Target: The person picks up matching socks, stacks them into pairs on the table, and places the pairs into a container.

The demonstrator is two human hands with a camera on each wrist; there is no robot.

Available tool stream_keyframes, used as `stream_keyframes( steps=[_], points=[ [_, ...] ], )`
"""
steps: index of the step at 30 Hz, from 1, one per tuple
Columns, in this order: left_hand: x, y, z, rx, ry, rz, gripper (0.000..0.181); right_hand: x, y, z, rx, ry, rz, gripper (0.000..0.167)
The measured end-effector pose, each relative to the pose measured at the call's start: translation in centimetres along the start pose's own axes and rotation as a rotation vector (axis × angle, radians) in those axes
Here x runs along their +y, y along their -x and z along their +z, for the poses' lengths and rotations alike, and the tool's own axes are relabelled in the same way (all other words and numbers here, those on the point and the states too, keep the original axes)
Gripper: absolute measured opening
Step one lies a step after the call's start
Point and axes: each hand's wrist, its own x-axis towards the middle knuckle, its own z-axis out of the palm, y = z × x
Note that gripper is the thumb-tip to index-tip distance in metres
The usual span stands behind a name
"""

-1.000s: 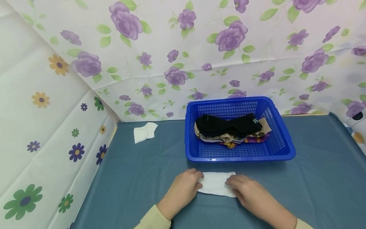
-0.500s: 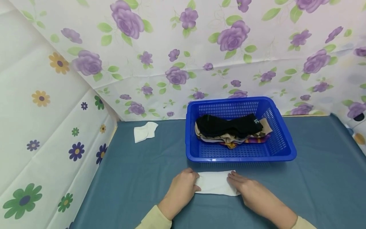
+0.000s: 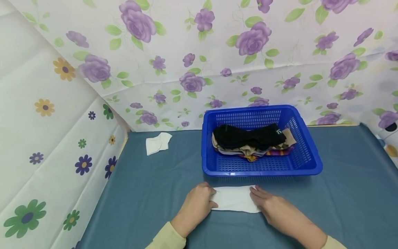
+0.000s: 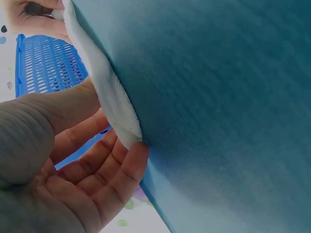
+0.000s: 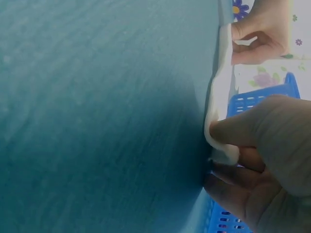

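Observation:
A folded white sock (image 3: 234,199) lies flat on the blue-green cloth, in front of the basket. At its left end my left hand (image 3: 197,204) pinches the edge between thumb and fingers. My right hand (image 3: 273,207) holds the opposite end. Seen from the left wrist, the sock (image 4: 112,92) is a thin layered strip whose near corner sits against the left hand's fingers (image 4: 129,170). From the right wrist, my thumb (image 5: 233,130) presses on the sock (image 5: 221,97), and its end curls up between thumb and fingers.
Just beyond the hands stands a blue plastic basket (image 3: 261,172) with a stack of socks, a black sock (image 3: 248,136) on top. Another folded white sock (image 3: 158,143) lies at the back left. Flowered sheets (image 3: 192,41) wall in the back and sides.
My right hand has shifted slightly right to the sock's right end, and my left hand slightly left. The sock looks flatter and more stretched. Over the last half second little moved.

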Motion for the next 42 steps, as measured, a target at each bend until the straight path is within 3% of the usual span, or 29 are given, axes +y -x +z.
stream_keyframes(
  steps=[4,6,8,13,16,21,26,30,34,42],
  points=[
    [0.0,0.0,-0.2,-0.01,0.022,-0.003,0.031,0.0,-0.3,-0.6,-0.007,-0.065,0.008,0.037],
    [0.0,0.0,-0.5,0.031,0.021,0.013,0.028,-0.1,-0.4,-1.2,0.027,-0.067,0.028,0.033],
    [-0.2,0.0,-1.1,0.114,0.022,0.036,0.021,-0.4,-0.5,-1.9,0.1,-0.049,0.054,0.028],
    [-1.6,-0.6,-3.5,0.419,0.013,0.067,0.012,-0.9,-0.5,-3.7,0.313,0.02,0.099,0.017],
    [-3.1,-1.1,-5.1,0.503,0.012,0.048,0.009,-1.1,-0.2,-4.4,0.351,0.042,0.107,0.014],
    [-5.8,-2.0,-7.7,0.473,0.063,-0.068,0.01,-1.3,0.0,-4.9,0.328,0.052,0.127,0.013],
    [-10.4,-4.1,-8.6,0.428,0.1,-0.24,0.037,-1.3,0.3,-4.9,0.343,0.061,0.129,0.012],
    [-14.2,-6.0,-8.2,0.35,0.082,-0.36,0.067,-1.4,0.4,-4.8,0.339,0.059,0.144,0.012],
    [-16.5,-7.7,-7.3,0.264,0.061,-0.453,0.087,-1.5,0.5,-4.8,0.329,0.053,0.176,0.012],
    [-18.8,-10.3,-5.6,0.142,0.026,-0.526,0.084,-1.4,0.6,-4.7,0.339,0.08,0.198,0.011]
  ],
)
